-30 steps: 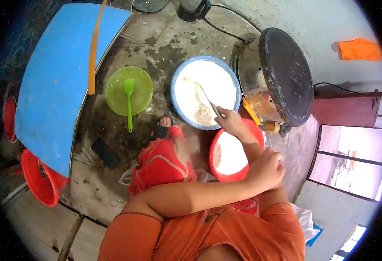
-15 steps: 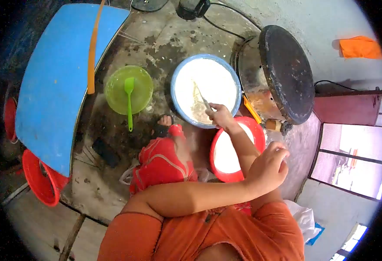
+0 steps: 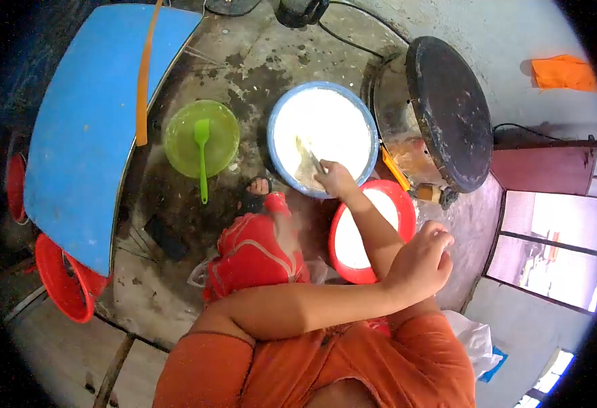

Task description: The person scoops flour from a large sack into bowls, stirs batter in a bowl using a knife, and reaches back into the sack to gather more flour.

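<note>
My right hand [image 3: 336, 179] grips a thin greyish utensil [image 3: 317, 162] over a blue-rimmed basin [image 3: 276, 161]. The utensil's far end dips into a white mass [image 3: 325, 122] that looks like batter or flour; its head is hard to make out. My left arm crosses my body, and my left hand [image 3: 421, 265] curls loosely over my right arm, with nothing visible in its fingers. Just under my right forearm, a red basin [image 3: 408, 204] holds more white material.
A lime-green bowl [image 3: 176, 151] with a green spatula [image 3: 202, 153] across it stands on the floor. To the right is a metal drum [image 3: 393, 102] with a dark round top [image 3: 451, 112]. A blue tabletop [image 3: 87, 129] and a red bucket [image 3: 63, 285] flank the left.
My right hand has shifted slightly left and down with the utensil, whose visible part looks shorter at the near side of the white mass. My left hand stays put.
</note>
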Motion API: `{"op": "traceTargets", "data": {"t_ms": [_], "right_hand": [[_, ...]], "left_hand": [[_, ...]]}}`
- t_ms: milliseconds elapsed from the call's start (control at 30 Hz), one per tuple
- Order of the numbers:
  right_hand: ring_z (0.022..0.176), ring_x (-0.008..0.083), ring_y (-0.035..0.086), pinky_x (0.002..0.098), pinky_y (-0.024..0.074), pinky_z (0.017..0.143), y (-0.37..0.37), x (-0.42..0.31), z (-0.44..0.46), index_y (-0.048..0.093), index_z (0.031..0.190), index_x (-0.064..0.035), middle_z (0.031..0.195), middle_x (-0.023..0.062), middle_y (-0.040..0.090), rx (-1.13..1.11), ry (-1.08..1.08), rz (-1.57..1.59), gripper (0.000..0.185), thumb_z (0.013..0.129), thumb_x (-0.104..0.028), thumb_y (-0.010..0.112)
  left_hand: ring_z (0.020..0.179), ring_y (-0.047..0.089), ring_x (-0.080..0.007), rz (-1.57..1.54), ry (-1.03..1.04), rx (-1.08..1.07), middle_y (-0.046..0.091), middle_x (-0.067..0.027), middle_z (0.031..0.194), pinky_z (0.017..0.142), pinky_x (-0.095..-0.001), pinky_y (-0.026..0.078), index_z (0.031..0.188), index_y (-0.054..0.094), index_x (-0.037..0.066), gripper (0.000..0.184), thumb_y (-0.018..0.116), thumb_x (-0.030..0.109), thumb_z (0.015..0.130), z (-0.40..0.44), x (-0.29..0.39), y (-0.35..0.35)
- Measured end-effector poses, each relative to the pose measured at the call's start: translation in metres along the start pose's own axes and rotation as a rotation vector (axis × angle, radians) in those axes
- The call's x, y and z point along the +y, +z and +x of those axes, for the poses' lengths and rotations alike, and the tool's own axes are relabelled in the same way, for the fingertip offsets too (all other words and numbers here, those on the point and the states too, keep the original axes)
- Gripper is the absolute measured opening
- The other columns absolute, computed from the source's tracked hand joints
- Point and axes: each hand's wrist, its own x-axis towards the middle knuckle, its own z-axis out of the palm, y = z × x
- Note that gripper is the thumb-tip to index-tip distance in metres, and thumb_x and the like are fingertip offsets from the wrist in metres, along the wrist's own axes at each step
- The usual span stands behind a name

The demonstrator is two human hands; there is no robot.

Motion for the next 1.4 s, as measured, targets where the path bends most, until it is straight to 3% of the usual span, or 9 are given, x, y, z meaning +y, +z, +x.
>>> {"op": "traceTargets", "data": {"t_ms": [100,267,533,633,767,1100,1167,1200,1400], "right_hand": [[0.046,0.009,0.044,0.0244,0.0345,0.041,-0.04,-0.034,-0.021,0.054,0.123,-0.0007,0.063,0.0005,0.052,-0.071,0.326,0.554,0.043,0.084,-0.019,0.06],[0.086,0.0349,0.062,0.0442,0.0475,0.076,-0.075,-0.013,-0.043,0.053,0.123,-0.0124,0.081,0.0193,0.063,-0.026,-0.057,-0.214,0.045,0.08,-0.024,0.056],[0.088,0.0357,0.061,0.0447,0.0487,0.076,-0.022,-0.014,0.004,0.06,0.102,-0.0045,0.092,0.0201,0.064,-0.147,-0.058,-0.485,0.03,0.075,-0.016,0.054],[0.049,0.0185,0.054,0.031,0.0431,0.046,-0.031,-0.02,0.007,0.059,0.114,-0.0009,0.066,0.0087,0.058,-0.06,0.29,0.215,0.043,0.078,-0.023,0.064],[0.05,0.0129,0.051,0.0284,0.0419,0.041,-0.077,-0.005,-0.014,0.058,0.118,-0.0006,0.065,0.0045,0.057,-0.077,0.309,0.444,0.046,0.085,-0.032,0.063],[0.043,0.0112,0.051,0.0278,0.0404,0.041,-0.157,0.058,-0.03,0.064,0.103,-0.0005,0.055,0.0059,0.056,-0.245,0.26,-0.236,0.031,0.087,-0.026,0.058],[0.044,0.0165,0.058,0.0311,0.046,0.045,-0.146,0.072,-0.009,0.066,0.093,-0.0016,0.059,0.0114,0.061,-0.292,0.333,-0.376,0.032,0.085,-0.032,0.058],[0.08,0.0307,0.066,0.0443,0.0506,0.074,-0.134,0.083,0.006,0.068,0.092,-0.0019,0.089,0.0176,0.067,-0.321,0.292,-0.606,0.041,0.08,-0.039,0.055],[0.093,0.0343,0.063,0.0431,0.0498,0.081,-0.097,0.074,0.031,0.064,0.102,-0.0059,0.102,0.0189,0.064,0.063,0.311,-0.544,0.035,0.08,-0.032,0.054]], "left_hand": [[0.098,0.054,-0.032,0.03,0.07,0.011,0.05,-0.0144,0.108,0.08,-0.0389,0.046,0.1,0.052,0.0,0.022,0.055,0.004,0.078,-0.002,-0.008,0.004],[0.097,0.054,-0.0347,-0.027,0.03,-0.001,0.051,-0.018,0.106,0.083,-0.038,0.045,0.099,0.052,-0.002,0.022,0.054,0.002,0.078,0.0,0.002,-0.003],[0.099,0.054,-0.0333,-0.019,0.034,-0.004,0.052,-0.0167,0.106,0.082,-0.038,0.046,0.098,0.055,-0.002,0.021,0.054,0.003,0.077,0.001,-0.005,0.001],[0.1,0.054,-0.0328,-0.011,0.014,0.006,0.052,-0.0161,0.106,0.082,-0.0379,0.046,0.099,0.054,-0.001,0.022,0.054,0.003,0.077,0.002,-0.001,-0.003],[0.097,0.056,-0.0328,-0.012,0.053,0.016,0.052,-0.0156,0.106,0.08,-0.0377,0.047,0.099,0.054,0.0,0.02,0.053,0.003,0.079,0.0,-0.003,-0.005],[0.09,0.055,-0.0291,-0.057,-0.037,-0.11,0.05,-0.0157,0.107,0.072,-0.034,0.047,0.104,0.053,-0.001,0.023,0.054,0.002,0.081,-0.006,0.009,-0.025],[0.093,0.055,-0.0288,-0.074,-0.053,-0.109,0.05,-0.0155,0.109,0.074,-0.0336,0.047,0.104,0.053,-0.001,0.024,0.055,0.003,0.08,-0.005,0.006,-0.025],[0.095,0.055,-0.028,-0.001,-0.003,-0.089,0.049,-0.015,0.11,0.076,-0.0324,0.048,0.104,0.053,-0.001,0.024,0.055,0.003,0.08,-0.004,0.001,-0.024],[0.089,0.057,-0.0239,-0.071,-0.122,-0.106,0.049,-0.0136,0.11,0.077,-0.0302,0.048,0.102,0.054,0.0,0.023,0.055,0.001,0.08,-0.002,-0.001,-0.015]]}}
